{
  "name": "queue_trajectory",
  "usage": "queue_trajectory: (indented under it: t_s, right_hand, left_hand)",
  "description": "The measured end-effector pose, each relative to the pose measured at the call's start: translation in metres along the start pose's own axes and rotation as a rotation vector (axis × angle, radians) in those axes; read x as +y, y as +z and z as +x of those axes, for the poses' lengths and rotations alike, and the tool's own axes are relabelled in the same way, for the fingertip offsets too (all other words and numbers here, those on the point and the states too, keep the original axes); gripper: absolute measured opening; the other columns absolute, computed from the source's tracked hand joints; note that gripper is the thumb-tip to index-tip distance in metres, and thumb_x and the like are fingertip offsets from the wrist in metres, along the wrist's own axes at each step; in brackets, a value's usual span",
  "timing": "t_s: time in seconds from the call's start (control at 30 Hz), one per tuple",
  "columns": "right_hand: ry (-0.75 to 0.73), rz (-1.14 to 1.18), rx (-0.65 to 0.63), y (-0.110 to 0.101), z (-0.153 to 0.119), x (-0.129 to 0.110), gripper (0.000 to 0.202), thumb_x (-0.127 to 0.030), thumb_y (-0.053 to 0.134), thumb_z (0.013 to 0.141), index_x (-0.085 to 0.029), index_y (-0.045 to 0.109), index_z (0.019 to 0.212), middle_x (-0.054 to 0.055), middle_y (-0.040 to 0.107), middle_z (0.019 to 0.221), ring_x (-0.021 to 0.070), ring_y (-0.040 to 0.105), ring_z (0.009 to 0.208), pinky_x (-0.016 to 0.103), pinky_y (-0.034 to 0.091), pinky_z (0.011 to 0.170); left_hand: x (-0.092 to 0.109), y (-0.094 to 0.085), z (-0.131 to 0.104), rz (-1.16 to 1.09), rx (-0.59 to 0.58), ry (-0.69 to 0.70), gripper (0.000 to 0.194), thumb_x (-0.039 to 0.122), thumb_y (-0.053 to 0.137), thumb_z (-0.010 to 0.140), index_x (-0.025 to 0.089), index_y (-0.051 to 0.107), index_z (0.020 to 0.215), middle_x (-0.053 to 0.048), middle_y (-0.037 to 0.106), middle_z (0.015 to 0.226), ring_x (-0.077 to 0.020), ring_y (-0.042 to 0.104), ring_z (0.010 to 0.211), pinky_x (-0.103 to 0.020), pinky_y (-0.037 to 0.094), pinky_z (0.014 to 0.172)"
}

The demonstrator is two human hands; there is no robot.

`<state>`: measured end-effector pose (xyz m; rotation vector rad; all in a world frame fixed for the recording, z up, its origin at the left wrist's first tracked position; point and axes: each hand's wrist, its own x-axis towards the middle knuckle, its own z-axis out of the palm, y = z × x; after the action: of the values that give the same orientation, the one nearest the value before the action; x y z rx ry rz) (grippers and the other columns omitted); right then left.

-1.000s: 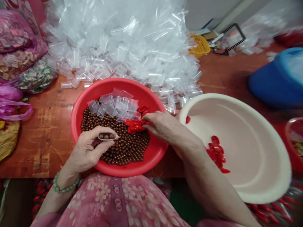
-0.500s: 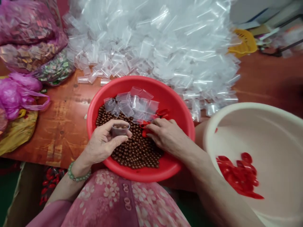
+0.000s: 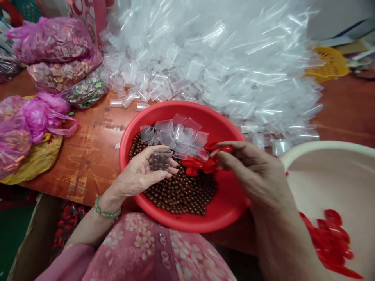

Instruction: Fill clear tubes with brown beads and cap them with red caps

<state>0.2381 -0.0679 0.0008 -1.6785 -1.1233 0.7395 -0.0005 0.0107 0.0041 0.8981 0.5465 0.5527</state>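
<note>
Between the thumb and fingers of my left hand [image 3: 140, 171] is a small clear plastic container [image 3: 161, 160] filled with brown beads. My right hand [image 3: 249, 164], raised over the right side of the red basin [image 3: 231, 218], pinches a red plastic cap [image 3: 225, 149]. Several more red caps [image 3: 202, 164] lie in the basin just left of that hand. Brown round beads [image 3: 181, 195] cover much of the basin's floor. On top of them, toward the back, sits a little heap of clear containers [image 3: 175, 134].
A large pile of clear containers [image 3: 211, 74] fills the back of the table [image 3: 93, 156]. At right stands a cream basin [image 3: 331, 171] holding red caps [image 3: 331, 238]. Pink bags [image 3: 58, 43] of small packets are at left, a yellow basket [image 3: 331, 64] at far right.
My right hand has lifted from the red caps and moved right, now with one cap in its fingers. The container in my left hand has tipped to show its side. The camera view has shifted left.
</note>
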Motion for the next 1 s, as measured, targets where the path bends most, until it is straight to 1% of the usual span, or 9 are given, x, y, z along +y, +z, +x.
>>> queue_trajectory:
  t_s: [0.07, 0.13, 0.23, 0.33, 0.47, 0.67, 0.8, 0.9, 1.0]
  right_hand:
    - [0.045, 0.276, 0.033, 0.011, 0.001, -0.015, 0.018, -0.037, 0.069, 0.083, -0.03, 0.063, 0.098, 0.001, 0.067, 0.086, 0.0179, 0.06, 0.07, 0.032, 0.051, 0.066]
    - [0.011, 0.437, 0.015, 0.027, 0.0, -0.028, 0.017, -0.038, 0.07, 0.082, -0.03, 0.061, 0.095, 0.002, 0.066, 0.088, 0.0169, 0.06, 0.073, 0.031, 0.053, 0.069]
    - [-0.055, 0.517, -0.075, 0.048, -0.003, -0.038, 0.017, -0.041, 0.066, 0.085, -0.029, 0.057, 0.093, 0.001, 0.064, 0.091, 0.015, 0.06, 0.074, 0.03, 0.054, 0.072]
    - [-0.074, 0.553, -0.143, 0.056, -0.009, -0.038, 0.016, -0.04, 0.067, 0.086, -0.029, 0.06, 0.094, 0.001, 0.064, 0.091, 0.0142, 0.061, 0.081, 0.028, 0.053, 0.077]
    - [-0.078, 0.497, -0.158, 0.055, -0.015, -0.032, 0.015, -0.039, 0.066, 0.087, -0.028, 0.063, 0.096, 0.001, 0.064, 0.088, 0.0154, 0.062, 0.083, 0.029, 0.053, 0.079]
    - [-0.11, 0.468, -0.12, 0.057, -0.015, -0.03, 0.012, -0.038, 0.064, 0.089, -0.029, 0.064, 0.097, 0.0, 0.064, 0.087, 0.0147, 0.062, 0.082, 0.029, 0.053, 0.077]
    - [-0.048, 0.35, -0.139, 0.057, -0.014, -0.032, 0.021, -0.036, 0.062, 0.091, -0.029, 0.068, 0.11, 0.001, 0.067, 0.091, 0.0147, 0.064, 0.086, 0.03, 0.054, 0.082]
    - [-0.109, 0.205, -0.187, 0.057, -0.015, -0.035, 0.027, -0.03, 0.063, 0.09, -0.028, 0.069, 0.116, 0.002, 0.069, 0.096, 0.0155, 0.066, 0.092, 0.032, 0.054, 0.089]
    - [-0.109, 0.16, -0.132, 0.06, -0.017, -0.036, 0.036, -0.026, 0.07, 0.084, -0.028, 0.065, 0.12, 0.001, 0.071, 0.096, 0.0143, 0.068, 0.084, 0.029, 0.057, 0.079]
  left_hand:
    - [0.0, 0.002, 0.002, 0.006, 0.028, -0.024, 0.049, 0.015, 0.077, 0.074, 0.018, 0.055, 0.118, -0.008, 0.071, 0.102, -0.0155, 0.071, 0.09, -0.027, 0.055, 0.082]
    - [0.0, 0.005, 0.003, 0.007, 0.07, -0.04, 0.049, 0.014, 0.079, 0.071, 0.017, 0.056, 0.115, -0.006, 0.071, 0.1, -0.0141, 0.071, 0.089, -0.025, 0.054, 0.082]
    - [-0.001, 0.007, 0.004, -0.002, 0.137, -0.028, 0.049, 0.016, 0.081, 0.069, 0.017, 0.057, 0.111, -0.004, 0.07, 0.098, -0.0126, 0.07, 0.085, -0.024, 0.055, 0.078]
    - [-0.003, 0.007, 0.006, -0.038, 0.181, 0.029, 0.044, 0.021, 0.081, 0.068, 0.017, 0.058, 0.105, -0.002, 0.07, 0.093, -0.011, 0.067, 0.077, -0.022, 0.055, 0.067]
    - [-0.004, 0.006, 0.007, -0.022, 0.201, 0.056, 0.039, 0.022, 0.082, 0.067, 0.016, 0.058, 0.099, 0.0, 0.069, 0.085, -0.0086, 0.063, 0.07, -0.019, 0.051, 0.062]
    - [-0.001, 0.009, 0.005, 0.059, 0.265, 0.111, 0.04, 0.017, 0.081, 0.066, 0.017, 0.057, 0.099, 0.001, 0.069, 0.086, -0.0095, 0.064, 0.079, -0.025, 0.05, 0.083]
    - [0.0, 0.01, 0.003, 0.126, 0.298, 0.153, 0.041, 0.016, 0.079, 0.067, 0.018, 0.055, 0.101, 0.0, 0.069, 0.087, -0.0104, 0.064, 0.081, -0.026, 0.05, 0.084]
    - [-0.002, 0.01, 0.004, 0.163, 0.324, 0.174, 0.042, 0.017, 0.078, 0.068, 0.018, 0.054, 0.102, 0.0, 0.068, 0.088, -0.0109, 0.064, 0.081, -0.026, 0.05, 0.084]
    - [-0.004, 0.009, 0.004, 0.187, 0.334, 0.187, 0.041, 0.017, 0.076, 0.07, 0.018, 0.054, 0.104, 0.0, 0.068, 0.09, -0.0109, 0.064, 0.082, -0.026, 0.05, 0.084]
